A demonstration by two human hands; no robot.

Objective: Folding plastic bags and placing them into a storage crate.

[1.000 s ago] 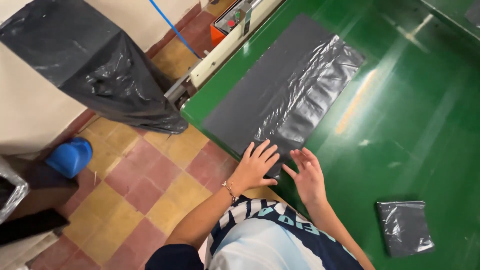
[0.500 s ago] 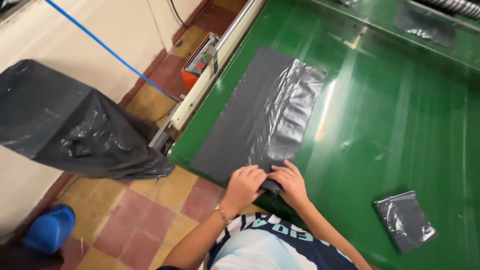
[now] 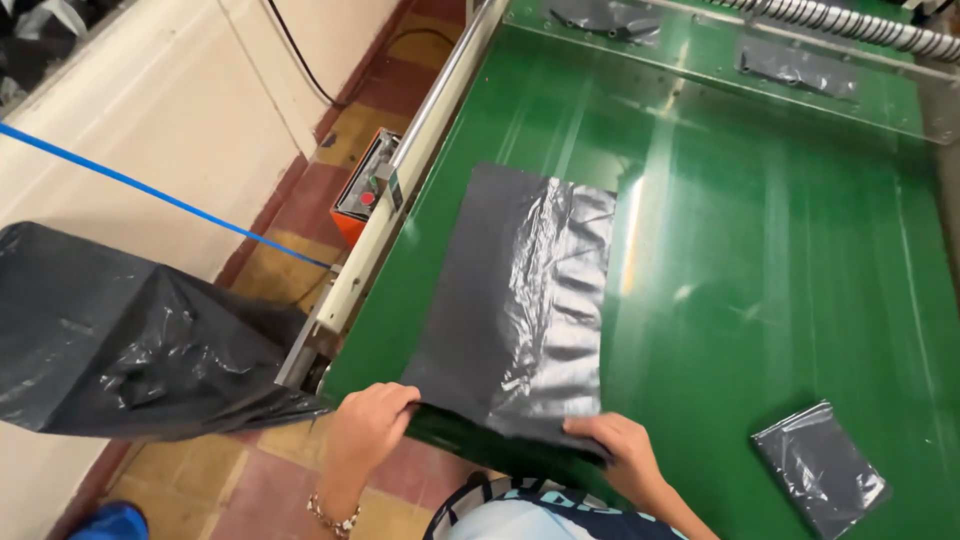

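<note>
A long flat stack of dark grey plastic bags (image 3: 520,290) lies on the green table (image 3: 760,260), reaching away from me. My left hand (image 3: 368,425) pinches its near left corner at the table's front edge. My right hand (image 3: 625,450) grips the near right corner, fingers curled under the plastic. The near edge is lifted slightly off the green surface.
A small folded grey bag (image 3: 820,470) rests at the near right. More grey bags (image 3: 795,65) lie under a clear guard at the far end. A large black bin bag (image 3: 120,340) hangs at the left, beside an orange control box (image 3: 362,190) and a blue strap (image 3: 160,195).
Both hands went from pressing flat on the near end of the bags to gripping its two corners apart. The camera view tilted up the table.
</note>
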